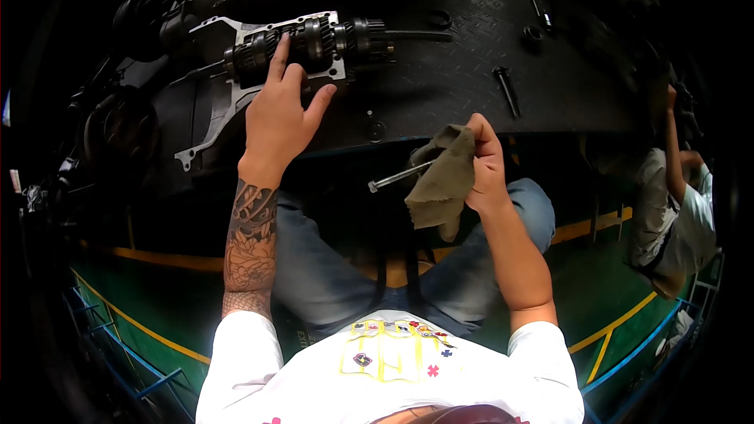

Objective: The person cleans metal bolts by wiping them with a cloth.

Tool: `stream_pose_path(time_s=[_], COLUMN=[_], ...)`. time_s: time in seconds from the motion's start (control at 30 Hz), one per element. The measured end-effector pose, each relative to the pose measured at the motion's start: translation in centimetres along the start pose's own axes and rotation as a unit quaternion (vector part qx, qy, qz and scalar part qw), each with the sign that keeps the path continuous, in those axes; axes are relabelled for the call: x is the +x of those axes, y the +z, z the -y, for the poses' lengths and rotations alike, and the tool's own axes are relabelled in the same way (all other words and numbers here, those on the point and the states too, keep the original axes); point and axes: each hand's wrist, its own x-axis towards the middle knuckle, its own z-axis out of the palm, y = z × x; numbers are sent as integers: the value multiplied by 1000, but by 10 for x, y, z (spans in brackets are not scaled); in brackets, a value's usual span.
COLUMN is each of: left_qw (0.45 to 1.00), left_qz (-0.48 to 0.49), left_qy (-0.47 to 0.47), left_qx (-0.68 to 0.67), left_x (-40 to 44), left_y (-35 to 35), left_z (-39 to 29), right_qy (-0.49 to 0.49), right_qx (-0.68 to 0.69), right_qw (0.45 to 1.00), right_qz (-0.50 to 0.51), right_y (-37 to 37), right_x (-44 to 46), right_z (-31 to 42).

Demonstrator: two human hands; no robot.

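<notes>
My left hand (276, 116) reaches over an open gearbox housing (338, 71), its index fingertip on or just above the gear shafts (318, 38). Its thumb is spread away from the other fingers, and nothing shows in its grasp. Nearer the bench edge, my right hand (488, 169) is closed on a grey-green rag (441, 188). A long metal bolt (393, 179) sticks out of the rag's folds towards the left; its other end is hidden in the cloth.
Dark metal workbench (424, 71) ahead. On it lie a dark bolt (507, 92), a ring (533, 32) and a small socket-like part (542, 12). Dark round parts (122, 133) stand left. Another person (679, 204) is at the right. Blue rails (161, 383) border the green floor.
</notes>
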Motion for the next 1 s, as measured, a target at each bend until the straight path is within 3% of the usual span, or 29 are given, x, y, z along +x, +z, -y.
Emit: stream_pose_path(time_s=[0.1, 0.23, 0.33, 0.4, 0.5, 0.53, 0.57, 0.6, 0.63, 0.67, 0.7, 0.8, 0.87, 1.0], left_qw=[998, 995, 998, 998, 976, 978, 955, 986, 992, 992, 989, 980, 984, 971], left_qz=[-39, 28, 10, -50, -159, -159, -232, -104, -12, -19, -117, -180, -69, -8], left_qy=[-41, -49, -68, -24, -103, -113, -73, -133, -112, -118, -69, -32, -59, 40], left_qx=[1, 79, 10, -26, 107, 76, 170, 6, -65, -29, 55, 77, -153, -235], left_x=[0, 0, 3, 4, 6, 3, -3, -4, -7, -7, -6, -2, -14, -31], left_y=[-6, -9, -16, -20, -53, -65, -55, -62, -62, -62, -58, -46, -43, -31], left_z=[-1, 16, 11, 22, 88, 110, 124, 65, 34, 21, 51, 102, 26, -30], right_qy=[-7, -6, 7, 10, -15, -21, -31, -32, -29, -25, -14, -34, -31, -28], right_qx=[8, 0, 4, 5, -5, -42, -59, -70, -57, -40, -25, -92, -103, -83], right_qw=[1000, 1000, 1000, 1000, 1000, 999, 998, 997, 998, 999, 1000, 995, 994, 996], right_qz=[-2, 5, -17, -24, -25, -14, -14, -4, -6, 3, 9, 8, 8, 4], right_y=[2, -2, 3, 4, 0, 2, 4, 4, 6, 7, 7, 7, 7, 7], right_x=[0, -1, -1, -2, -1, 0, 0, 0, 0, 1, 2, 0, 0, 3], right_z=[1, 0, -2, -3, -5, 2, 7, 8, 8, 8, 9, 11, 13, 8])
